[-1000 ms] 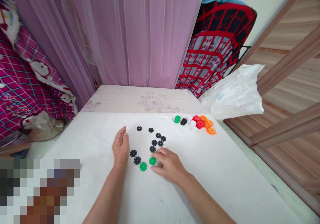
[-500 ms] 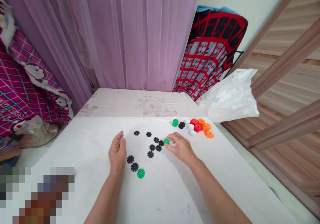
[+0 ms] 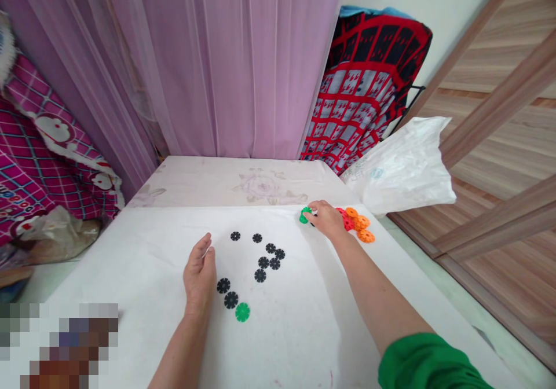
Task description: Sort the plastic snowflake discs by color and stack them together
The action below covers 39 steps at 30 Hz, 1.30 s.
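My left hand rests on its edge on the white tabletop, fingers stretched out and nothing in it. Just to its right lie two black notched plastic discs and a single green disc. Further in, a cluster of several black discs lies flat, with two separate ones beyond. My right hand is at the far right of the table, its thumb and fingers pinching at the small green disc pile. It partly hides the black discs behind it.
Red discs and orange discs lie to the right of my right hand. A white plastic bag hangs at the table's right corner. A purple curtain stands behind the table.
My right hand has moved from the black cluster to the far right, by the green pile. The green disc it held beside the cluster is gone from there. My left hand stays put.
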Tool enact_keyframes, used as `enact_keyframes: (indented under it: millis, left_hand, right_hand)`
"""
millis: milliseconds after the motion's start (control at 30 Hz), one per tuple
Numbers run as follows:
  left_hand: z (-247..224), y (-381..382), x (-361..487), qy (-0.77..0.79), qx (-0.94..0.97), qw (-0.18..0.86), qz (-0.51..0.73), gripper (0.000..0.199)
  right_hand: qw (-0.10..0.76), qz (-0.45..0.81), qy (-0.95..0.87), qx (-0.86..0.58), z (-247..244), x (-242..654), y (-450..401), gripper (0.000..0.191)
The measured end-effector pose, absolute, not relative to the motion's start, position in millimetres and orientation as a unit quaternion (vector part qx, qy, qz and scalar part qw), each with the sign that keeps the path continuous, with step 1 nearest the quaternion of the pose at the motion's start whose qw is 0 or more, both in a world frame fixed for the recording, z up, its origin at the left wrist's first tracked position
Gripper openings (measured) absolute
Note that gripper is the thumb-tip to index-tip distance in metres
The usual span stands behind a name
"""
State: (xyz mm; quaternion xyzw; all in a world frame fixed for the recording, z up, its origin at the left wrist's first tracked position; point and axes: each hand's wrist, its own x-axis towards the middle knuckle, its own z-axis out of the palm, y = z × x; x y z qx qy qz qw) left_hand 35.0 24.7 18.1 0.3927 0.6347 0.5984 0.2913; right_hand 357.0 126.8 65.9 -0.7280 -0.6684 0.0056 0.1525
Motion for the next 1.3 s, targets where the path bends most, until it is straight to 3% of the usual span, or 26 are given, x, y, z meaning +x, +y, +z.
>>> enact_keyframes:
  millis: [167,300,433,500,633,867,1100,1300]
  left_hand:
    - [17.1,25.0,34.5,0.632,0.392,0.291,0.602,0.036]
    - [15.2,26.1,36.0,0.624,0.388,0.288,0.615,0.033]
    - [11.3,27.7,36.6,0.608,0.387,0.290,0.630,0.032]
    - [8.7,29.0,36.1,0.603,0.387,0.291,0.634,0.032]
    - [5.3,31.3,35.2,0.599,0.388,0.286,0.640,0.032]
    - [10.4,29.5,35.7,0.601,0.381,0.290,0.640,0.031]
    - [11.0,28.3,35.3,0.610,0.384,0.295,0.627,0.033]
    - [13.3,26.6,34.7,0.618,0.391,0.289,0.618,0.032]
  right_hand:
    - [0.228,0.016,-0.676,-0.701,65.5,344.4,102.1,0.022]
    - [0.308,0.119,-0.731,-0.597,52.2,301.6,44.6,0.019]
    - [0.274,0.217,-0.782,-0.516,34.3,249.3,-13.3,0.014]
    - [0.246,0.205,-0.799,-0.509,29.8,230.4,-29.8,0.009]
    - [0.208,0.150,-0.823,-0.508,28.2,210.1,-40.2,0.028]
    - [0.208,0.075,-0.835,-0.504,16.5,199.7,-45.0,0.011]
    - [0.279,-0.002,-0.751,-0.599,36.2,273.2,8.9,0.014]
    - [0.177,-0.062,-0.671,-0.717,70.2,336.8,87.0,0.022]
